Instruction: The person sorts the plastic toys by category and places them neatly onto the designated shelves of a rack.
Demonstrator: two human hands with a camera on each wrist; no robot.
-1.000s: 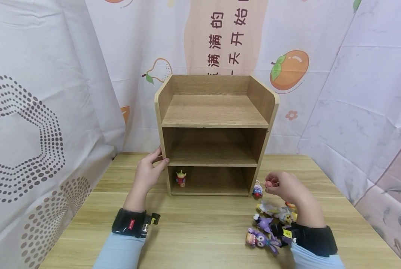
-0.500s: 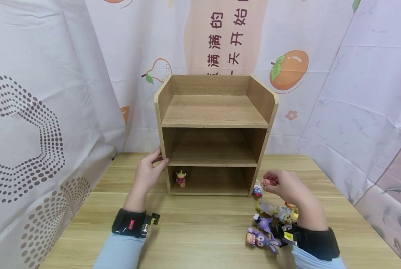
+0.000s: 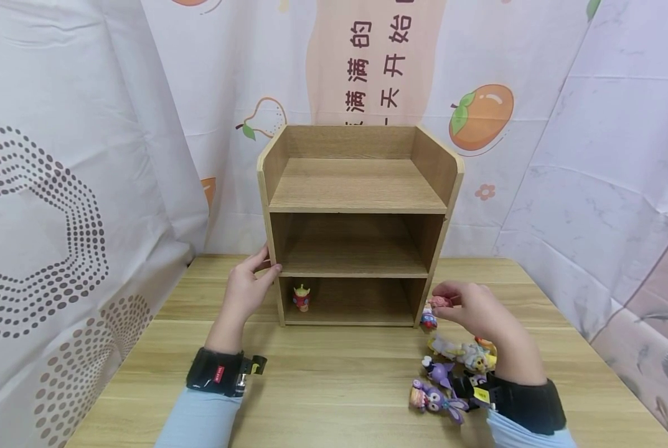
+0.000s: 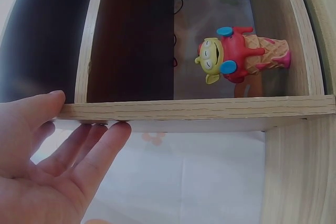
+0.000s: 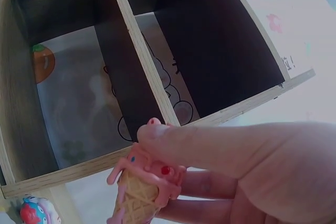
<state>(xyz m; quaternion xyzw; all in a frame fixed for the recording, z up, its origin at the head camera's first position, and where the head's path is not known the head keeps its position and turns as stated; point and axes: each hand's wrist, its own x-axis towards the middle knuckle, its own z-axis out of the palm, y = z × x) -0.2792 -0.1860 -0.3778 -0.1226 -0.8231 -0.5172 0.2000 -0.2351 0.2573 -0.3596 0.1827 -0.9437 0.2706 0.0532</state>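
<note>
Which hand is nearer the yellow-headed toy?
Left. The left hand holds the shelf left of the toy; the right hand pinches a pink figure outside the shelf's right wall.

Above and between the left hand (image 3: 245,288) and right hand (image 3: 476,311), the white fruit-print fabric curtain (image 3: 216,81) bears dark-brown 满满的 and 天开始, reading upward; below the left hand, a black wristband's (image 3: 205,369) red rectangular label (image 3: 218,373) is illegible.

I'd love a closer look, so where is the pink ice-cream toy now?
In the head view, the pink ice-cream toy is pinched in the right hand, beside the lower right of the wooden shelf.
</note>
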